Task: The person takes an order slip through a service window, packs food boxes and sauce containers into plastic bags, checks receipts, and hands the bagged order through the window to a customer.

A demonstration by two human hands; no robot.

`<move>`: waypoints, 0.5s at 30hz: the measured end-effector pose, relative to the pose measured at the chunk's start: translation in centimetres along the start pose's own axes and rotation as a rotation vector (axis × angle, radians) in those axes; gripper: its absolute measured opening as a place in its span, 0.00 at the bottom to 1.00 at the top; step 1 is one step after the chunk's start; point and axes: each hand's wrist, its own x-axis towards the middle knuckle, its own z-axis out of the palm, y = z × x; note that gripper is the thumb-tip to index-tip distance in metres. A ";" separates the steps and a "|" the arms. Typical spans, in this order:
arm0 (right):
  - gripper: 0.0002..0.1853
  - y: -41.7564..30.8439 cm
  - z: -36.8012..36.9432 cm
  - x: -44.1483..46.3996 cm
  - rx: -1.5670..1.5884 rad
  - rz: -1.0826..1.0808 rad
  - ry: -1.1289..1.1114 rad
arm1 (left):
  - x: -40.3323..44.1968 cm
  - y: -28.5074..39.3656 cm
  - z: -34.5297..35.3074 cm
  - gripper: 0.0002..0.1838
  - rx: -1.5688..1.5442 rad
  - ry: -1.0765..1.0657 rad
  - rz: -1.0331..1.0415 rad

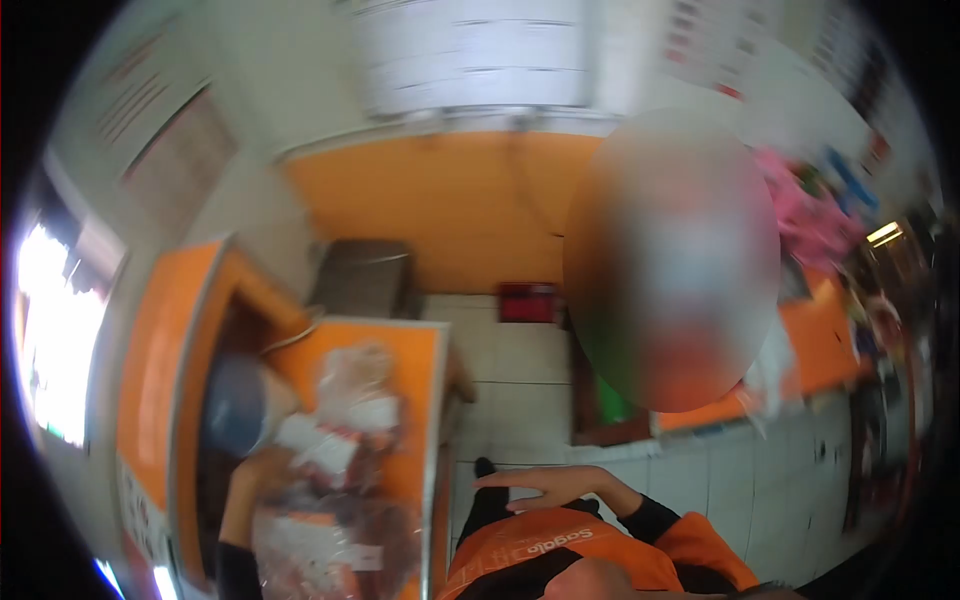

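My left hand (265,470) reaches over the orange table at lower left, beside a clear plastic bag with a white label (330,450). Motion smears its fingers, so whether it grips the bag does not show. More clear bags surround it: one paler bag (355,375) farther back, and a larger bag with reddish contents (335,550) nearer me. My right hand (540,487) hangs in front of my orange shirt (600,545), fingers stretched out and holding nothing.
A bluish round container (238,405) stands left of the bags, by an orange cabinet (165,370). Behind the orange table (410,350) is a grey stool (365,275). A red box (527,302) lies on the tiled floor. A blurred oval hides part of the right side, near pink bags (805,215).
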 end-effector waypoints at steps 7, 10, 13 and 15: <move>0.29 1.6 6.6 -24.9 0.019 0.039 0.408 | 3.3 14.2 -5.0 0.28 0.542 0.315 -0.191; 0.26 3.3 10.4 -34.4 0.061 0.107 0.644 | 4.2 29.4 -6.2 0.28 0.541 0.597 0.123; 0.23 3.0 11.8 -39.8 0.047 0.266 0.880 | 5.8 46.0 -5.2 0.25 0.232 0.203 0.704; 0.22 3.3 12.2 -42.6 0.029 0.267 0.939 | 8.0 53.3 -1.8 0.23 0.075 -0.101 1.015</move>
